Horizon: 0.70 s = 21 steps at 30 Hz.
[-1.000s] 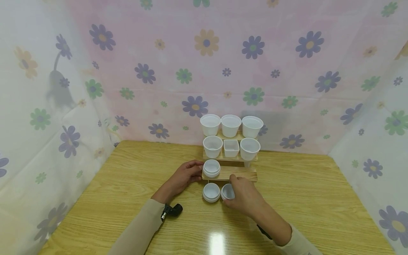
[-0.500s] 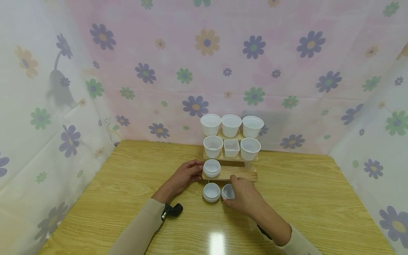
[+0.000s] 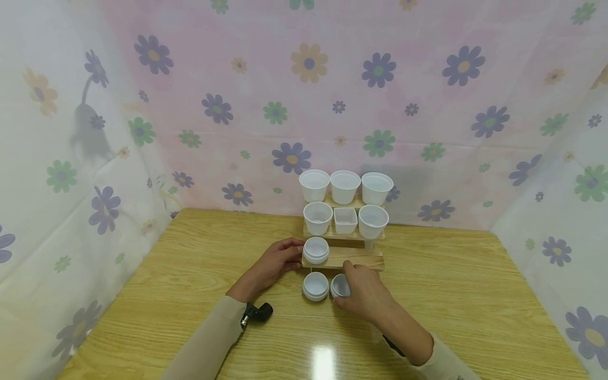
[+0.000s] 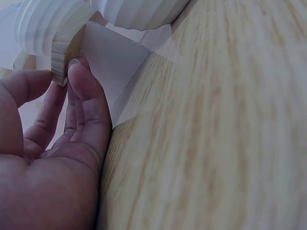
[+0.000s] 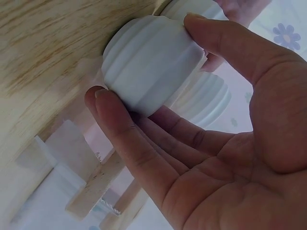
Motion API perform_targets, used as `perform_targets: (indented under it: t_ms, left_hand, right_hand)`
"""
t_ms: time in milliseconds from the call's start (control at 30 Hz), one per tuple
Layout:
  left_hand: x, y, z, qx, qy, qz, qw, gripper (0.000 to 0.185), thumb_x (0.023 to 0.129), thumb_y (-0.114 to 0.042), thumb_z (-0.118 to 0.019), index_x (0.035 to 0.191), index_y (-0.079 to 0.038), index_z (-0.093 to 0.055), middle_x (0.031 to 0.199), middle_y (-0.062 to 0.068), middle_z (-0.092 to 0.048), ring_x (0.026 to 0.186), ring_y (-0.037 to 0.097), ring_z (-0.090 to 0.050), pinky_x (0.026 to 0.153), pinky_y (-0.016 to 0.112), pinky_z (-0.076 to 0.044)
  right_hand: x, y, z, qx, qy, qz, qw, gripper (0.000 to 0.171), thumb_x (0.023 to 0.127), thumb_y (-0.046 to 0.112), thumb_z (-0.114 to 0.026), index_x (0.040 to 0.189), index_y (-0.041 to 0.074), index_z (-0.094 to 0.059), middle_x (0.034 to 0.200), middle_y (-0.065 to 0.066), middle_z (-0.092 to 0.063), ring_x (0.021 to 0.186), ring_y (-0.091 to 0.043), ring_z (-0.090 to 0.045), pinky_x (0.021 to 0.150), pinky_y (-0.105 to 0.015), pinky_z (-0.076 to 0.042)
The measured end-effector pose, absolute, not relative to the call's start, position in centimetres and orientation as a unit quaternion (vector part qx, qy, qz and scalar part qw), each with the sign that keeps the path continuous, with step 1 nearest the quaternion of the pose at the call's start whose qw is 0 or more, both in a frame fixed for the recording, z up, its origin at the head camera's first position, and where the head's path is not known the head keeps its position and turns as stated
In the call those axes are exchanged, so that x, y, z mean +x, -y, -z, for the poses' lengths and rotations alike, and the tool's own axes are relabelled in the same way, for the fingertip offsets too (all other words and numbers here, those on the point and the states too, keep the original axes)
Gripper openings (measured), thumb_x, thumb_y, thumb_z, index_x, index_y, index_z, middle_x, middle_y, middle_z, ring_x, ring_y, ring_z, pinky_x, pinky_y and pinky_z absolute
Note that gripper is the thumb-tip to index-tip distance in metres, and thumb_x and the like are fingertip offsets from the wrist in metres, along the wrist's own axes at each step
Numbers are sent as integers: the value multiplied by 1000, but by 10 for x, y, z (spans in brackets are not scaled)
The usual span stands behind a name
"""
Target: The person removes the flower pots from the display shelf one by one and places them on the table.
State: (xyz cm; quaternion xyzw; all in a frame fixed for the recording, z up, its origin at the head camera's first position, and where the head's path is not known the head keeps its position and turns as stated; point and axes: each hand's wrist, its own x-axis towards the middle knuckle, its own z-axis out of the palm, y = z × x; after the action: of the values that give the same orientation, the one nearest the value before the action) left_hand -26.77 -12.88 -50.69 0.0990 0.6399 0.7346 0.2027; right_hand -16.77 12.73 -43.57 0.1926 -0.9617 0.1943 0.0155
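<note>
My right hand (image 3: pixel 370 294) holds a small round white ribbed pot (image 3: pixel 339 285) low at the front of the stand. In the right wrist view its thumb and fingers (image 5: pixel 129 134) span the opposite sides of the pot. A matching pot (image 3: pixel 315 286) stands just left of it on the table. My left hand (image 3: pixel 277 262) pinches the left end of the lowest wooden step (image 3: pixel 353 258) of a tiered stand; the plank end (image 4: pixel 67 48) shows between thumb and fingers in the left wrist view. Another ribbed pot (image 3: pixel 315 251) sits at that step's left end.
Higher steps carry taller round white pots (image 3: pixel 344 188) in back and, on the middle step, a square pot (image 3: pixel 345 220) between two round ones. Clear plastic side panels (image 4: pixel 112 60) support the planks. Flowered cloth (image 3: pixel 256 79) surrounds the wooden table (image 3: pixel 451 301).
</note>
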Motion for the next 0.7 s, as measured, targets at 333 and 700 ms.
perform_targets:
  t_ms: [333,700]
  left_hand:
    - [-267,130,507,100,-639,-735,203,32,110,-22,-60,134,-2,-65,114,3,-69,95,15,-66,83,26,-58]
    - [-269,129,510,93,-641,-734,203,32,110,-21,-60,135,-2,-66,115,4,-70,95,15,-66,83,26,-58]
  right_hand:
    - [-167,-127,437,198,962,-189,24,54,71,19,-99,104,0,-61,83,-9,-66,70,-20,-62,60,-36,-52]
    - [-165,-127,436,189,962,-195,15,55,70,19,-100,103,-1,-61,85,-11,-65,72,-23,-63,62,-39,-54]
